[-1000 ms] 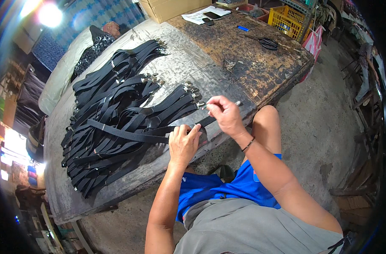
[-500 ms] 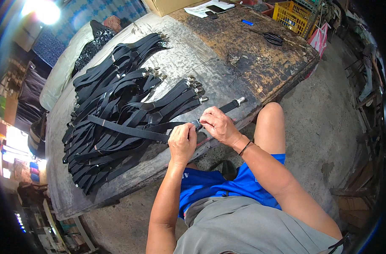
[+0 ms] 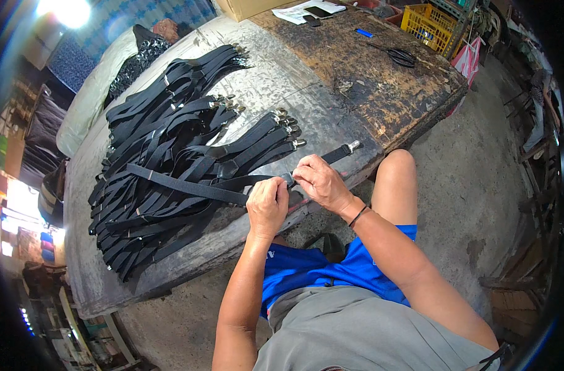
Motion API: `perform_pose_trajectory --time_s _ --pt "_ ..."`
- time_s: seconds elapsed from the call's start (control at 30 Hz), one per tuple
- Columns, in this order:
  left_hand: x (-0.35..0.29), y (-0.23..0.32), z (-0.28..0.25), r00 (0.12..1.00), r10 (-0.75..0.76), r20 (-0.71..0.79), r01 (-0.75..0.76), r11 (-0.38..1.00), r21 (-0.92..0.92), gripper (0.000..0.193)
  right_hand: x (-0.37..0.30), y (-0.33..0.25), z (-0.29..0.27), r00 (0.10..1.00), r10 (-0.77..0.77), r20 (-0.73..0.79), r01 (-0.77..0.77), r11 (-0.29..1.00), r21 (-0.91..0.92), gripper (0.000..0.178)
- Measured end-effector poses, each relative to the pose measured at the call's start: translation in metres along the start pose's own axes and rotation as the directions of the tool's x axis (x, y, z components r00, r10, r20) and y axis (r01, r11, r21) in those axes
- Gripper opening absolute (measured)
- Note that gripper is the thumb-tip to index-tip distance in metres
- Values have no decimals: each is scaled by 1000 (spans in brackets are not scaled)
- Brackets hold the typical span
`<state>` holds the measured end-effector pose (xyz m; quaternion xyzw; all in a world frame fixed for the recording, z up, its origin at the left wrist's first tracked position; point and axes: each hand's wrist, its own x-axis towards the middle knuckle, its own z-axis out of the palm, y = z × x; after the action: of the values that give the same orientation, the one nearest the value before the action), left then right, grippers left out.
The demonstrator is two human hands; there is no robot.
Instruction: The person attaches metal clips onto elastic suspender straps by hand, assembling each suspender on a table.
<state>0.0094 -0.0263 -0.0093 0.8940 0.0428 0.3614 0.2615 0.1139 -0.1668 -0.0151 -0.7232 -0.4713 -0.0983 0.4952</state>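
1. While both hands meet at the near edge of the worn wooden table (image 3: 381,93), the left hand (image 3: 268,207) is curled shut around a black elastic strap (image 3: 189,185), with the knuckles up.
2. Just beside it, the right hand (image 3: 322,182) pinches the same strap with bent fingers, at a small slider on the strap; the slider itself is mostly hidden.
3. The strap runs on past the right hand to a shiny metal clip (image 3: 354,146), which lies flat near the table edge.
4. On the other side, the strap leads away from the left hand, into the big pile of black suspenders (image 3: 170,161) that covers the middle of the table.
5. It looks like the step in hand is setting the slider on this one strap.
6. The next move seems to need a firm hold by the left hand and a small, careful push or pull by the right fingers.
7. At the far end of the table, well apart from the pile, lie black scissors (image 3: 401,57) and a blue pen (image 3: 364,33).
8. Beyond the table's far corner stands a yellow crate (image 3: 431,25).
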Motion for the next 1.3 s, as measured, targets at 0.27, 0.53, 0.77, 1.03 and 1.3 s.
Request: perform_pose_trajectory --time_s 0.27,0.53,0.77,1.03,1.3 --pt "1 -1 -3 996 40 80 -40 999 3 8 2 6 0 991 132 -34 -127 985 117 12" --pt "2 3 -14 930 256 264 -276 960 42 8 25 30 11 932 349 -99 -324 923 210 7" --pt "35 -7 2 903 -336 267 293 938 188 17 23 29 14 861 488 -141 -397 820 413 7" --pt "58 7 6 837 -328 438 172 918 358 19 24 29 14 858 497 -128 -409 813 414 8" --pt "40 -15 6 933 -258 252 209 956 205 17 24 17 11 929 344 -137 -311 926 216 7"
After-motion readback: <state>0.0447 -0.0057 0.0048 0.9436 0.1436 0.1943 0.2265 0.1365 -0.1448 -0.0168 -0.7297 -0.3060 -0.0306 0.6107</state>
